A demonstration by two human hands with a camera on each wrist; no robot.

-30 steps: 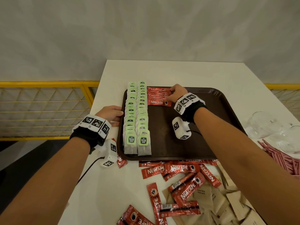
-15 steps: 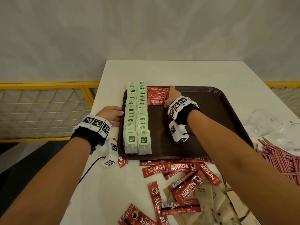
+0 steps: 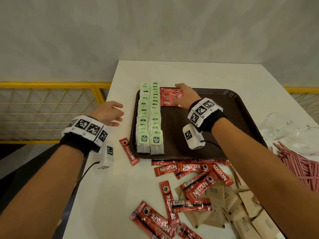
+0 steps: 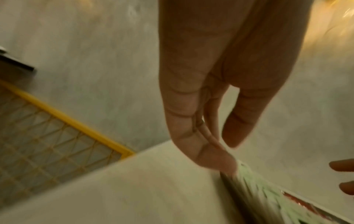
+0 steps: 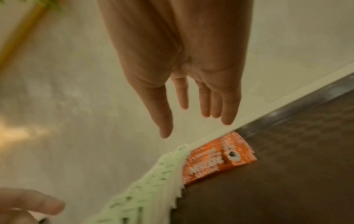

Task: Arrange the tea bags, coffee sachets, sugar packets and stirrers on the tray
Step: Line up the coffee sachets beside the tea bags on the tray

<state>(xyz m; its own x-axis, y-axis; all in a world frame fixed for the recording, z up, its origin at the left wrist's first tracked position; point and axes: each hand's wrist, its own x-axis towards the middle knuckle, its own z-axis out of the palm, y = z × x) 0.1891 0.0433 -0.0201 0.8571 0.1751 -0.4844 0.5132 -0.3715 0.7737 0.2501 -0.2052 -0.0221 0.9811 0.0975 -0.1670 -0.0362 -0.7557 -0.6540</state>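
A brown tray (image 3: 215,118) holds two long rows of green-tagged tea bags (image 3: 149,118) on its left side. Beside them, at the far end, lies a small stack of red coffee sachets (image 3: 168,97). My right hand (image 3: 185,97) is over that stack with straight fingers and holds nothing; the right wrist view shows the right hand (image 5: 191,91) above the sachets (image 5: 216,159). My left hand (image 3: 110,113) hovers just left of the tray, fingers relaxed and empty. In the left wrist view, the left hand (image 4: 220,106) hangs near the tea bags (image 4: 258,189).
Loose coffee sachets (image 3: 189,169) lie on the white table in front of the tray, and one sachet (image 3: 129,151) lies by its left corner. Brown sugar packets (image 3: 215,195) are piled at the front right. Pink stirrers (image 3: 296,163) and clear glasses (image 3: 276,125) sit to the right.
My right hand has opened out flat over the sachet stack. My left hand has come off the tray's left edge and risen a little, uncovering the sachet by the tray's corner.
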